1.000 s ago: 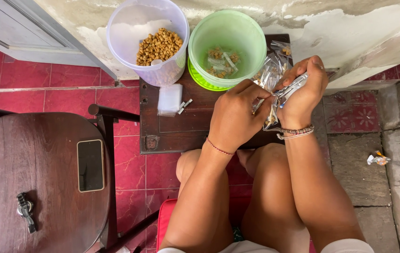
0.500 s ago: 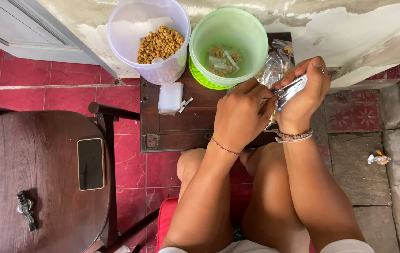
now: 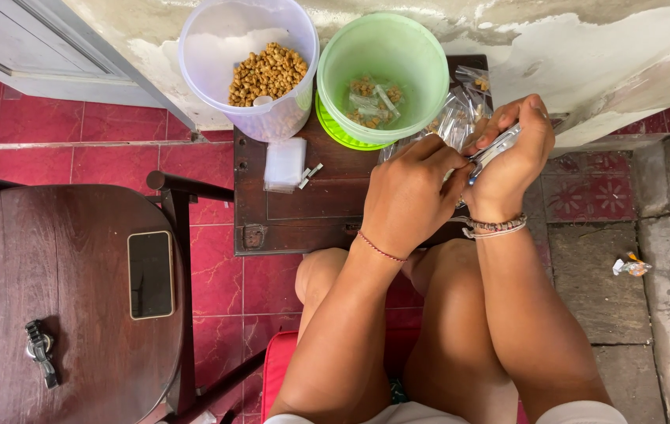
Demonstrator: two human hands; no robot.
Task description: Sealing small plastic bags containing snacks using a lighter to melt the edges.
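Over the far right part of the small dark wooden table, your right hand is gripping a silver stapler, with the fingers curled closed around it. Your left hand is pinching the top of a small clear packet against the stapler's mouth; its fingers are bunched tight on the plastic. Compared with half a second ago, the stapler is sitting slightly lower and flatter in your right hand, and your left hand is resting a little further right, closer to the stapler. Everything else is lying where it was.

At the far left of the table, a clear plastic tub is holding a heap of brown nuts with a small white scoop on them. Just right of it, touching its side, a green bucket is standing on its green lid and is holding a few filled clear packets at the bottom. Behind your hands, further filled packets are piling against the wall. A stack of empty clear bags is lying near the tub. On the round table at the near left, a phone and a set of keys are lying apart.
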